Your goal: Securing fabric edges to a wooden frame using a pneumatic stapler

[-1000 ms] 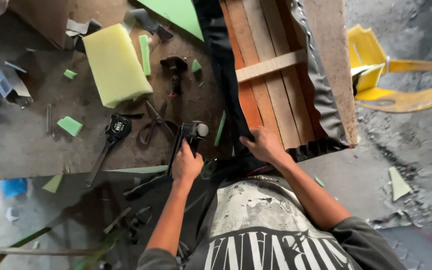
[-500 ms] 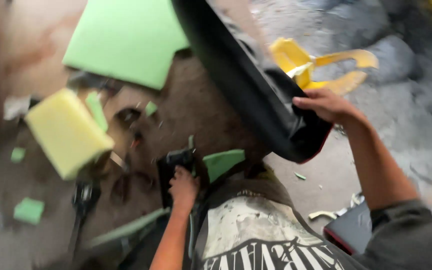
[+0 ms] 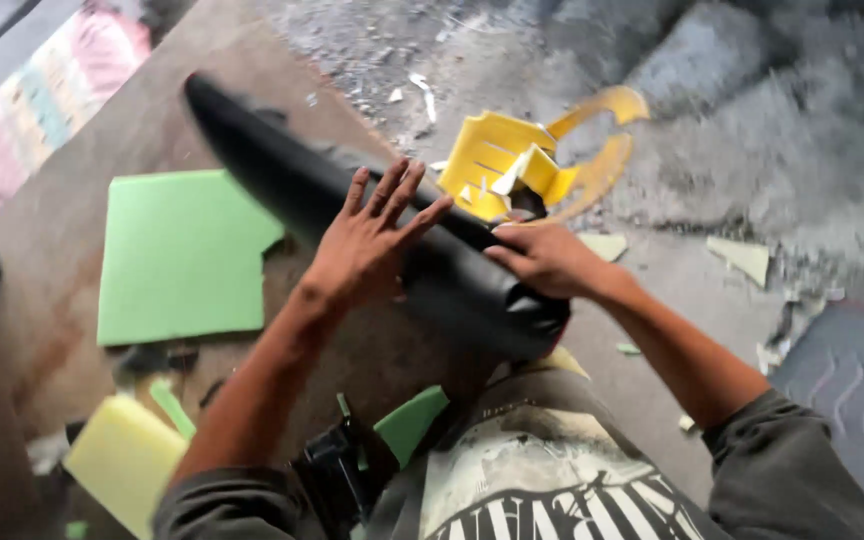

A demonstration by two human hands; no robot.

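A long black upholstered panel [image 3: 292, 180] lies tilted across the workbench, its near end close to my body. My left hand [image 3: 367, 240] rests flat on its black covering with the fingers spread. My right hand [image 3: 542, 258] presses on the panel's right edge near the rounded corner, fingers curled over it. A black tool [image 3: 337, 470] sits at the bench edge by my left elbow.
A large green foam sheet [image 3: 177, 255] lies left of the panel. A yellow foam block [image 3: 122, 460] and green foam offcuts [image 3: 407, 420] sit at the near left. A broken yellow plastic piece [image 3: 512, 160] lies on the grey floor beyond, with scraps around it.
My left hand left the black tool and moved up onto the panel. The panel has been turned so its black covering faces up. My view swung to the right.
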